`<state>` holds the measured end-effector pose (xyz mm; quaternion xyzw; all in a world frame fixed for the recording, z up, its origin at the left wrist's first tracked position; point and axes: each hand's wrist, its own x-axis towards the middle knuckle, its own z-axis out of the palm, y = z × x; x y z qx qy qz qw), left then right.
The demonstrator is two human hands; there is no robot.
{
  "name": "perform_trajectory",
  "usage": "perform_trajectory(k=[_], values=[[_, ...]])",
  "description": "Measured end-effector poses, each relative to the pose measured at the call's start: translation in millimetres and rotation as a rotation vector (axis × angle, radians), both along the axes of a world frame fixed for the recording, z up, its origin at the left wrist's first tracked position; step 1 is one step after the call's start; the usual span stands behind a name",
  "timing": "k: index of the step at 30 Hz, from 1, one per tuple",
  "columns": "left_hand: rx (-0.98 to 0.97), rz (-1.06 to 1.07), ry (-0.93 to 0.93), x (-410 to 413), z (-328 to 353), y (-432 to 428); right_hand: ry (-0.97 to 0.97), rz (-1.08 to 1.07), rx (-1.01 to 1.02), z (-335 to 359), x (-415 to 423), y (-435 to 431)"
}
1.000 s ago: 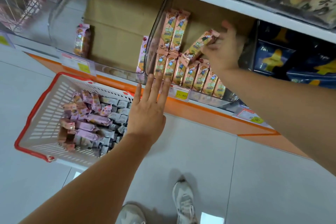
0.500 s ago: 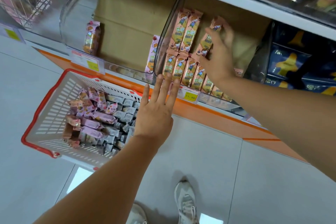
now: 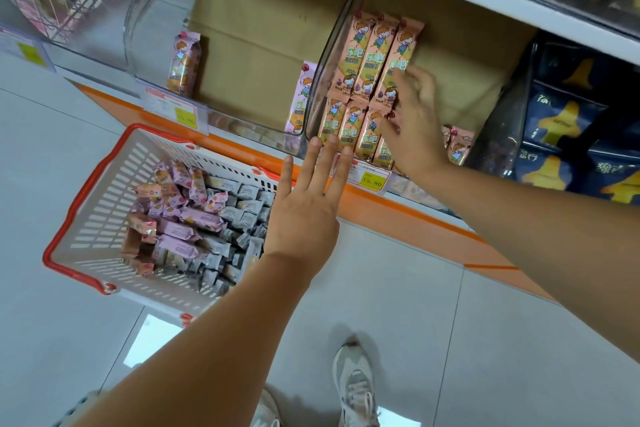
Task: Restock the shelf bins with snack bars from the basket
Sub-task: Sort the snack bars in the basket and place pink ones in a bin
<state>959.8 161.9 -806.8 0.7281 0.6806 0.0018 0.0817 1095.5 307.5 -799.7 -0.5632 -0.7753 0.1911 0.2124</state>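
A clear shelf bin (image 3: 313, 107) holds two rows of salmon-pink snack bars (image 3: 372, 52) standing side by side. My right hand (image 3: 414, 121) is inside the bin, fingers loose and resting against the third bar (image 3: 403, 45) of the back row. My left hand (image 3: 308, 204) hovers flat with straight fingers in front of the bin's front edge, holding nothing. On the floor at the left stands a white basket with a red rim (image 3: 69, 215), filled with pink and grey wrapped snack bars (image 3: 194, 222).
To the left is another clear bin (image 3: 152, 55) with two single bars (image 3: 183, 62) and a cardboard box (image 3: 263, 45) behind. Blue snack bags (image 3: 568, 121) fill the bin on the right. Yellow price tags (image 3: 372, 180) hang on the shelf edge. My shoe (image 3: 353, 388) is below.
My right hand stood the bar it held upright as the third in the back row and loosened its fingers. The left hand stayed flat near the bin front.
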Motion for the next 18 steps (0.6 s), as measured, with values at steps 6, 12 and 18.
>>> perform_trajectory(k=[6,12,18], values=[[0.051,-0.007,-0.138,-11.6,4.8,-3.9,0.101,-0.018,0.041,11.2,-7.5,-29.5],[0.096,0.191,-0.132,-55.7,-16.7,-53.3,0.375,0.283,0.223,27.7,-66.7,-74.4],[-0.297,0.367,-0.054,-108.1,-52.4,-122.0,0.238,0.614,-0.169,-21.4,-135.9,-138.1]])
